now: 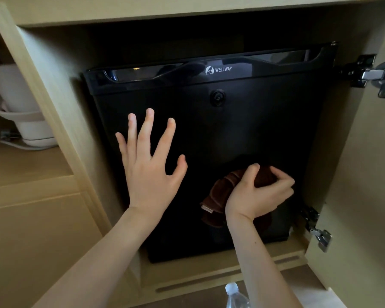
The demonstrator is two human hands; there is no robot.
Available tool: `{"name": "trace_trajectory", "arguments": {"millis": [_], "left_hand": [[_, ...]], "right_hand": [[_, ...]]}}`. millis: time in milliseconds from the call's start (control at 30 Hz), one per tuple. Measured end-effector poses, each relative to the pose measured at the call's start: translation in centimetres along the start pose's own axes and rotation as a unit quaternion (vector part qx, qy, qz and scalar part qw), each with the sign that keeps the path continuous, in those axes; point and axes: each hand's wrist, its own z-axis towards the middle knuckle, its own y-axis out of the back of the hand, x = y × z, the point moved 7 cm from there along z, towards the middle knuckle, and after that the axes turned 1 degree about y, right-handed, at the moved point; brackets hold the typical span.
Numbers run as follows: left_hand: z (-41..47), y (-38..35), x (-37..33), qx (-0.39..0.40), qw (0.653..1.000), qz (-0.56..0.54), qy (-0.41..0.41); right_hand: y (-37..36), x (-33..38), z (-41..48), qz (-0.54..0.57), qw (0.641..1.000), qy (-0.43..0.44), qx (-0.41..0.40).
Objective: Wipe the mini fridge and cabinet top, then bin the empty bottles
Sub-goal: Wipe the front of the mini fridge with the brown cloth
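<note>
Hands apart: the left hand is spread flat, fingers splayed, against the smooth matt-black door of the mini fridge, while the right hand clutches a bunched, plush brown cloth low on that door. The boxy fridge sits inside a pale wood-grain cabinet with shiny metal hinges. A clear ribbed plastic bottle pokes up at the bottom edge.

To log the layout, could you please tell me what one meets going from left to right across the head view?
kettle → left hand → right hand, gripping the cloth → upper hinge
</note>
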Motion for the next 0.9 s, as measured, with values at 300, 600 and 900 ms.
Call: {"name": "trace_trajectory", "arguments": {"millis": [300,600,900], "left_hand": [[-0.3,-0.7,-0.3,0.003,1.0,0.005,-0.005],[-0.4,-1.0,-0.5,0.017,1.0,0.019,-0.009],[-0.5,-1.0,-0.4,0.019,0.999,0.021,-0.018]], "right_hand": [[-1.1,2.9,2.3,0.028,0.993,0.115,0.018],[-0.1,1.4,2.3,-0.041,0.999,-0.025,-0.013],[0.5,-0.3,2.3,0.01,0.999,0.034,-0.012]]}}
